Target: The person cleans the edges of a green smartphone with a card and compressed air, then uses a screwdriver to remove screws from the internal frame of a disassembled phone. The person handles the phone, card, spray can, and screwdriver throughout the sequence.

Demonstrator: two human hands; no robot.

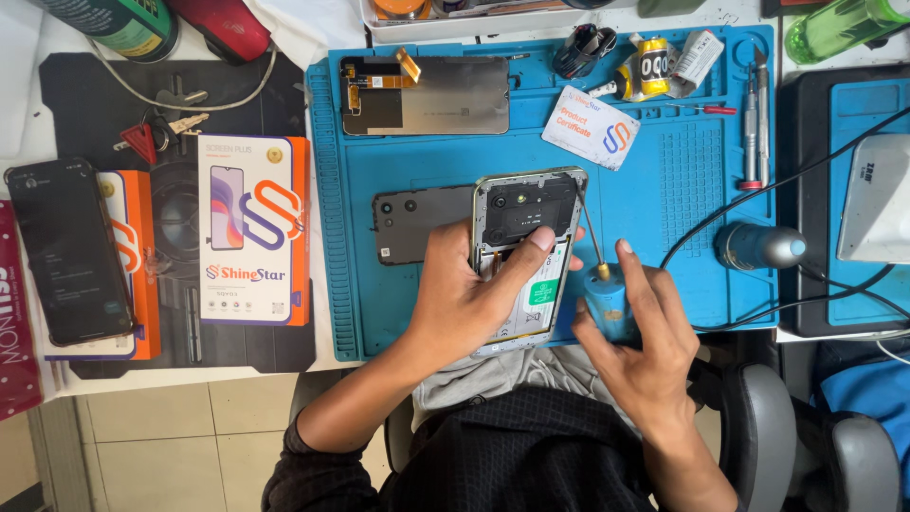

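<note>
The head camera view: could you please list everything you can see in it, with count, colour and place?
opened phone: one, grey and black inside, mid-mat, in left hand
electric screwdriver: one, blue, in right hand, tip at the phone's upper right edge
work mat: one, blue, centre
back cover: one, dark grey, left of the phone
screen panel: one, grey, top of mat
card: one, white, upper mat
boxes: two, white and orange, left
black phone: one, far left
keys: one bunch, upper left
tweezers and small screwdrivers: silver, some red-tipped, right of mat
bottle: one, green, top right
left hand: grips the phone
right hand: holds the screwdriver
</note>
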